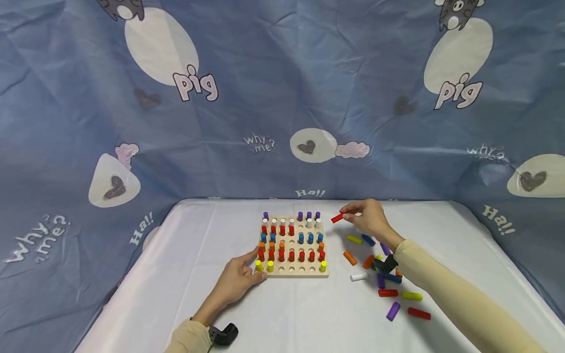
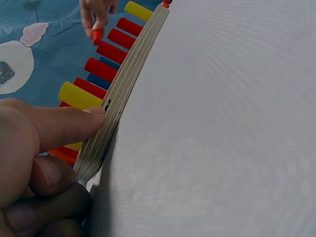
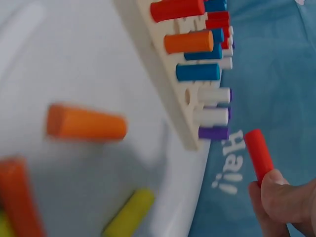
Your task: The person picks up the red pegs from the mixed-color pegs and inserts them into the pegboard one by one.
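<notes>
A wooden pegboard (image 1: 297,275) lies flat on the table with rows of purple, white, red, blue, orange and yellow pegs standing in it; some holes are bare. My left hand (image 1: 238,279) holds the board's near left corner, thumb (image 2: 74,126) against the front edge and index finger along the left side. Beyond the board's far right corner, my right hand (image 1: 370,219) pinches a red peg (image 1: 337,218) by one end between thumb and fingers. That peg (image 3: 259,155) is tilted in the right wrist view, clear of the board.
Loose pegs are scattered right of the board, among them a white peg (image 1: 358,277), an orange peg (image 1: 350,258), a yellow peg (image 1: 354,239) and a purple peg (image 1: 393,311). The right forearm passes over some. A patterned blue cloth (image 1: 247,171) hangs behind the table.
</notes>
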{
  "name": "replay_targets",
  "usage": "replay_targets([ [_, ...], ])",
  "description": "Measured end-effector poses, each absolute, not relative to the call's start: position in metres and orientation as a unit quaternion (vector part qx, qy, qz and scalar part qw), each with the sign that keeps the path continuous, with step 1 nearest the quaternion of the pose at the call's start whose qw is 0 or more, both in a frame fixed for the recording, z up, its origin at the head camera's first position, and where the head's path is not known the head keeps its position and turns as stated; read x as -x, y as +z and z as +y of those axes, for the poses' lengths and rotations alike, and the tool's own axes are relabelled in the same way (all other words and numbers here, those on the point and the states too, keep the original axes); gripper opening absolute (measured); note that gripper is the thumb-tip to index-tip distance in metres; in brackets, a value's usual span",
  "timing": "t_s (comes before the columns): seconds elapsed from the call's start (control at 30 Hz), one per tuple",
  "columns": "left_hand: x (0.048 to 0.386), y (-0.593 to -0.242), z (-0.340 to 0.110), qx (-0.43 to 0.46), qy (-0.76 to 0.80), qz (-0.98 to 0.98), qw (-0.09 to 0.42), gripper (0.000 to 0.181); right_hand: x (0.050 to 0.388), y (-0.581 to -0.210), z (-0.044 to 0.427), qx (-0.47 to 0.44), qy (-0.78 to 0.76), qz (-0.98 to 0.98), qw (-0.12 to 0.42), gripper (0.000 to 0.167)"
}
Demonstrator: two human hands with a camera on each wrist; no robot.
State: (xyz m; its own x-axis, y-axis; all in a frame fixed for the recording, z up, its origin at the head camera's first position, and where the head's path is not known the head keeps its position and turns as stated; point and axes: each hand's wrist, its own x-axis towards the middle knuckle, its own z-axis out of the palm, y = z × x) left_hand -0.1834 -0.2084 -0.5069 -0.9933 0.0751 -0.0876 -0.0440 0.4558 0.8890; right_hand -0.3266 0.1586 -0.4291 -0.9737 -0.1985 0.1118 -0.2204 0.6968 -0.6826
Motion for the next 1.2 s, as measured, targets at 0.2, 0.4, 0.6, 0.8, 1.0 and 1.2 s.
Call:
replay_targets([
  [0.2,0.185,-0.508,-0.208,-0.012,0.514,0.856,0.051,0.081,0.330,-0.431,0.129,-0.125,0.391,-0.912,0.002,0.010],
  [0.4,0.185,-0.508,-0.209,-0.009,0.516,0.855,0.053,0.081,0.332,-0.437,0.106,-0.136,0.392,-0.910,-0.001,0.009],
  [0.6,0.184,-0.507,-0.208,-0.007,0.520,0.852,0.057,0.082,0.333,-0.445,0.091,-0.137,0.384,-0.913,-0.016,0.006],
  [0.8,0.184,-0.507,-0.208,-0.005,0.526,0.848,0.059,0.082,0.333,-0.451,0.082,-0.151,0.364,-0.919,-0.022,0.006],
  [1.0,0.184,-0.507,-0.208,-0.006,0.522,0.851,0.056,0.083,0.331,-0.450,0.076,-0.145,0.358,-0.922,-0.026,0.006],
  [1.2,0.184,-0.508,-0.208,-0.008,0.523,0.851,0.054,0.083,0.330,-0.451,0.071,-0.146,0.338,-0.929,-0.020,0.006],
])
